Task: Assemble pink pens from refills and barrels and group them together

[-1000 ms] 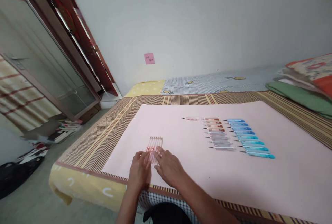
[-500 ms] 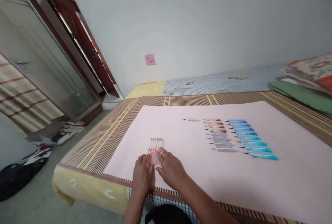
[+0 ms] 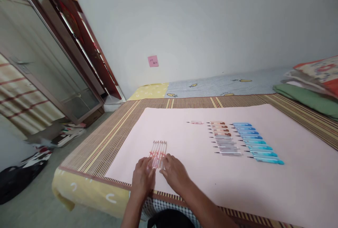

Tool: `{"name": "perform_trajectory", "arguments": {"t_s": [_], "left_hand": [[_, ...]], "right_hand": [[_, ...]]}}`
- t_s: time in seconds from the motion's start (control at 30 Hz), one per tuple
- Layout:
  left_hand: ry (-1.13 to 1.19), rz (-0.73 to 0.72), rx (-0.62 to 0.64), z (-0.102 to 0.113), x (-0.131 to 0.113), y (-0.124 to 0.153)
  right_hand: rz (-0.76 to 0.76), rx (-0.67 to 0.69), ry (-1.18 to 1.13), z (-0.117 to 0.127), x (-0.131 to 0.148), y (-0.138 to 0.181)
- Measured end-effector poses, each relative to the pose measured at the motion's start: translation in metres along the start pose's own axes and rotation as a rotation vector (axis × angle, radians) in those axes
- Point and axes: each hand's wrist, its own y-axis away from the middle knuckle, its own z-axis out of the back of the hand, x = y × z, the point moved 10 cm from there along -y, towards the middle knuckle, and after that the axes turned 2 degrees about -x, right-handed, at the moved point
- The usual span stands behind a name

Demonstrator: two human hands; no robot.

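A row of several clear pens with pink and red prints (image 3: 158, 147) lies side by side on the pink sheet (image 3: 190, 175), tips pointing away from me. My left hand (image 3: 142, 176) is curled against the left side of this row, with its fingers bent round the lower ends. On the other side, my right hand (image 3: 175, 172) presses its fingers and thumb against the right edge. Both palms stay low over the sheet. The fingers partly hide the pens' near ends.
To the right lie a column of blue pens (image 3: 258, 141) and a column of brown and grey pens (image 3: 221, 134). One pink pen (image 3: 195, 122) lies apart. A striped mat (image 3: 105, 136) is under the sheet. Folded cloths (image 3: 311, 96) are piled at the far right.
My hands have slid slightly towards me along the pens, the left one also a little outward. More of the pens' middle now shows between them.
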Motion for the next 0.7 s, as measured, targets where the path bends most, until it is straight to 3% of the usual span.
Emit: {"name": "perform_trajectory", "arguments": {"t_s": [0.27,0.53,0.7], "left_hand": [[0.054,0.037,-0.044,0.003,-0.004,0.006],[0.105,-0.015,-0.079,0.003,-0.006,0.012],[0.136,0.021,-0.14,0.015,-0.005,0.016]], "right_hand": [[-0.001,-0.036,-0.012,0.003,0.0,0.002],[-0.003,-0.022,-0.054,0.0,-0.004,0.002],[0.012,-0.033,-0.167,0.005,-0.006,0.006]]}}
